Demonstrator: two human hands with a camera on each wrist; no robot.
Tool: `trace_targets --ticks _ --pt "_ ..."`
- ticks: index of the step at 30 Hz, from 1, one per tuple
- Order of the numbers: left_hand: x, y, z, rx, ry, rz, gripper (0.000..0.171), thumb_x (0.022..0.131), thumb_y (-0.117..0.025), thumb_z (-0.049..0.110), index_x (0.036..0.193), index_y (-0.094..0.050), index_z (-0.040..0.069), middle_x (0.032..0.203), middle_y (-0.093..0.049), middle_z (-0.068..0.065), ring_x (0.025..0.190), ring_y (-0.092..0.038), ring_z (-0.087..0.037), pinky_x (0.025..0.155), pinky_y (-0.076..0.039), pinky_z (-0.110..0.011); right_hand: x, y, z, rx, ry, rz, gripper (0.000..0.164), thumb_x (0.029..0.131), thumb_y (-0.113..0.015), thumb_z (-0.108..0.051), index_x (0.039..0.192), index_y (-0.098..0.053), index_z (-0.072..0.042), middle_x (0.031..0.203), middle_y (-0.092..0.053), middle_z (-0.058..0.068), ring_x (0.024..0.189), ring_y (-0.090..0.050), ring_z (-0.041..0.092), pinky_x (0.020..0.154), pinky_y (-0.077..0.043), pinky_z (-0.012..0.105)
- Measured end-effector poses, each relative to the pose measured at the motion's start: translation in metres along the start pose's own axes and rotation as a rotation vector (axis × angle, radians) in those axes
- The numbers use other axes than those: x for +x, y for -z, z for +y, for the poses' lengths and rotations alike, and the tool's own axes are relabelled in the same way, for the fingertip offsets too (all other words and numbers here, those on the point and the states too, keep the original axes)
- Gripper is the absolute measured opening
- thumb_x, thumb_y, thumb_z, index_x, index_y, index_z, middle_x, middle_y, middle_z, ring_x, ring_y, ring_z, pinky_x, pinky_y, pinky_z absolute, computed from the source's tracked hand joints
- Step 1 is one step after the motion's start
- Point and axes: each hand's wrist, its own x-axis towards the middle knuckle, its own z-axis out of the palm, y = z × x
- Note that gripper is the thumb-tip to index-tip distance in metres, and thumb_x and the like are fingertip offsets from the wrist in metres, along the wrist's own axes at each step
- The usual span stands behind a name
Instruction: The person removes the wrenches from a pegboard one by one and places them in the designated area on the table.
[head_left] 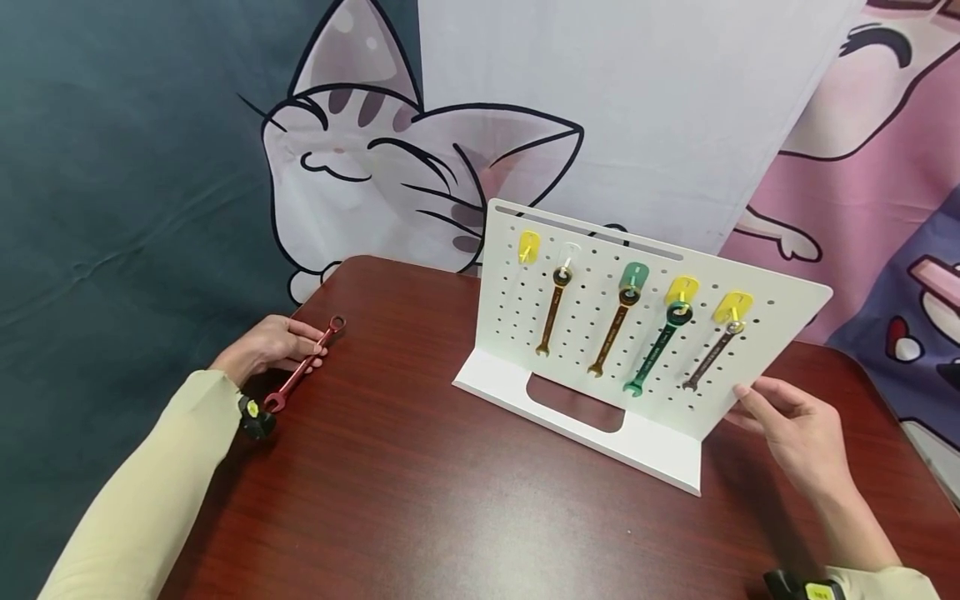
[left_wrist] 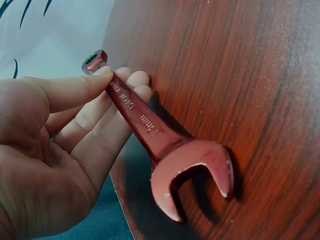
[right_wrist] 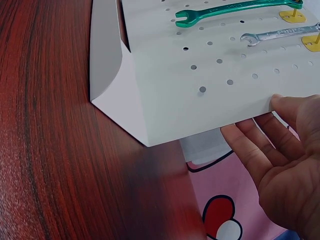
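Observation:
My left hand (head_left: 281, 346) pinches a red combination wrench (head_left: 306, 367) between thumb and fingers, near the table's left edge. In the left wrist view the wrench's open end (left_wrist: 192, 170) points toward the camera, with its ring end beyond the thumb. My right hand (head_left: 798, 425) grips the right side edge of a white pegboard stand (head_left: 600, 417), thumb on the front and fingers behind. Hanging on the board are two gold-brown wrenches (head_left: 552, 321), a green wrench (head_left: 654, 358) and a silver wrench (right_wrist: 280, 34). The leftmost yellow hook (head_left: 528, 247) holds no wrench.
The stand rests on a reddish-brown wooden table (head_left: 390, 467), right of centre and at an angle. Its base has a rounded cutout. Behind the table hangs a cloth backdrop (head_left: 637, 108) with cartoon animals.

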Motion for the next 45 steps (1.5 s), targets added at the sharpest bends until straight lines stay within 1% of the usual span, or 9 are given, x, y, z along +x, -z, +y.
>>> trace_targets --ticks 6,16,20,23,25,30,34,39,45 --pt "0.0015 -0.0004 0.0007 0.019 0.024 0.016 0.044 0.103 -0.065 0.002 0.142 -0.053 -0.015 0.087 -0.078 -0.001 0.075 -0.076 -0.012 0.076 -0.067 -0.033 -0.0002 0.0009 0.0004 -0.031 -0.005 0.002 0.021 0.099 -0.074 -0.008 0.119 -0.078 -0.014 0.098 -0.079 -0.022 0.072 -0.079 0.008 0.068 -0.061 0.014" --pt "0.0033 -0.0013 0.0005 0.074 0.009 0.057 0.043 0.099 -0.070 0.003 0.136 -0.059 -0.016 0.082 -0.076 0.000 0.073 -0.076 -0.011 0.075 -0.067 -0.031 0.0001 0.0015 -0.0004 -0.021 -0.001 -0.005 0.021 0.099 -0.073 -0.008 0.119 -0.078 -0.014 0.099 -0.079 -0.021 0.072 -0.079 0.008 0.069 -0.060 0.013" --pt "0.0038 -0.0018 0.0003 0.118 -0.005 0.084 0.040 0.098 -0.072 0.003 0.131 -0.062 -0.017 0.080 -0.073 0.001 0.071 -0.073 -0.008 0.071 -0.066 -0.028 0.0003 0.0025 -0.0007 -0.043 -0.008 -0.004 0.021 0.099 -0.073 -0.009 0.120 -0.077 -0.014 0.098 -0.078 -0.022 0.072 -0.079 0.009 0.070 -0.059 0.011" --pt "0.0041 -0.0028 0.0005 0.160 -0.015 0.109 0.038 0.097 -0.073 0.002 0.128 -0.064 -0.017 0.082 -0.073 -0.001 0.071 -0.071 -0.008 0.070 -0.065 -0.027 0.0000 0.0028 -0.0008 -0.047 -0.013 -0.004 0.021 0.099 -0.074 -0.009 0.120 -0.077 -0.015 0.098 -0.078 -0.022 0.072 -0.079 0.009 0.071 -0.059 0.010" --pt "0.0037 -0.0034 0.0010 0.189 -0.018 0.126 0.036 0.096 -0.074 0.002 0.126 -0.066 -0.017 0.087 -0.073 -0.005 0.072 -0.070 -0.009 0.071 -0.066 -0.029 -0.0001 0.0027 -0.0012 -0.049 -0.007 -0.007 0.021 0.100 -0.073 -0.009 0.120 -0.077 -0.015 0.098 -0.078 -0.022 0.072 -0.079 0.008 0.071 -0.059 0.010" --pt "0.0017 -0.0041 0.0008 0.263 -0.034 0.159 0.033 0.095 -0.075 0.004 0.122 -0.069 -0.015 0.103 -0.071 -0.018 0.077 -0.068 -0.012 0.075 -0.067 -0.034 -0.0006 0.0013 -0.0006 0.026 0.011 -0.021 0.021 0.099 -0.073 -0.005 0.116 -0.078 -0.015 0.098 -0.080 -0.018 0.072 -0.080 0.010 0.069 -0.061 0.015" --pt "0.0006 -0.0051 -0.0006 0.313 -0.049 0.190 0.029 0.096 -0.076 0.006 0.117 -0.072 -0.013 0.110 -0.069 -0.023 0.086 -0.068 -0.019 0.079 -0.067 -0.038 -0.0011 0.0008 0.0000 0.050 0.012 -0.019 0.020 0.098 -0.074 -0.005 0.115 -0.078 -0.014 0.098 -0.080 -0.017 0.071 -0.080 0.011 0.068 -0.062 0.016" --pt "-0.0007 -0.0064 -0.0001 0.342 -0.052 0.218 0.023 0.096 -0.076 0.008 0.109 -0.074 -0.011 0.110 -0.069 -0.025 0.091 -0.068 -0.027 0.084 -0.067 -0.044 -0.0013 0.0007 -0.0002 0.060 0.010 -0.011 0.020 0.098 -0.074 -0.004 0.114 -0.079 -0.015 0.097 -0.080 -0.016 0.071 -0.080 0.012 0.068 -0.062 0.017" --pt "-0.0023 -0.0070 0.0013 0.356 -0.036 0.222 0.020 0.095 -0.076 0.008 0.104 -0.074 -0.010 0.101 -0.070 -0.020 0.084 -0.067 -0.021 0.079 -0.067 -0.042 -0.0018 -0.0004 0.0002 0.087 0.023 -0.014 0.021 0.098 -0.073 -0.002 0.114 -0.079 -0.013 0.098 -0.081 -0.015 0.071 -0.080 0.012 0.067 -0.062 0.019"
